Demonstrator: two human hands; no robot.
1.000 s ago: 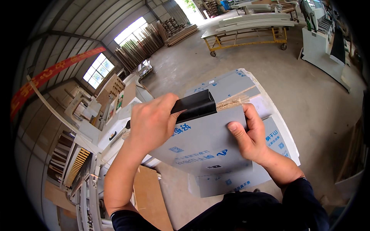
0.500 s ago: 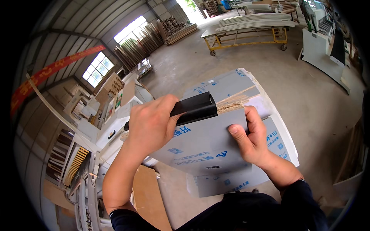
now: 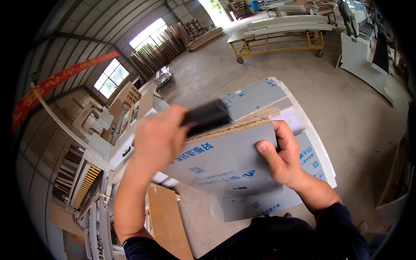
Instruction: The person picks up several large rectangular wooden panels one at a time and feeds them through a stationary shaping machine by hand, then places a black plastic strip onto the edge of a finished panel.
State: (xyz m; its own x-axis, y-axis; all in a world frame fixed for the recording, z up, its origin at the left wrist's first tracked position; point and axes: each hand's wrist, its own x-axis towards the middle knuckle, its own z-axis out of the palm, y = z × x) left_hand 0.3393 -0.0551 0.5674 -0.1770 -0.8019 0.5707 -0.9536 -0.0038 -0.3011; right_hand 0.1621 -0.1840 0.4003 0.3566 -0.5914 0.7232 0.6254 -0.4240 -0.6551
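Observation:
My left hand (image 3: 160, 138), blurred by motion, grips a long black box-shaped tool (image 3: 209, 118). The tool is over the upper edge of a grey-faced particleboard panel (image 3: 225, 167); I cannot tell whether it touches. Blue print covers the panel's face, and its raw chip edge shows along the top. With thumb in front and fingers behind, my right hand (image 3: 282, 156) holds the panel's upper right corner. The panel stands tilted on a stack of similar grey boards (image 3: 255, 93).
A yellow-framed cart (image 3: 281, 45) with long pale strips stands farther back. At the right is a grey-white machine (image 3: 364, 60). Workbenches line the left, and a brown board (image 3: 169, 219) lies low at the left. Timber (image 3: 158, 50) leans against the far wall.
My left hand has moved the black tool left along the panel's upper edge, uncovering more of the raw chip edge. My right hand and the panel have stayed nearly still.

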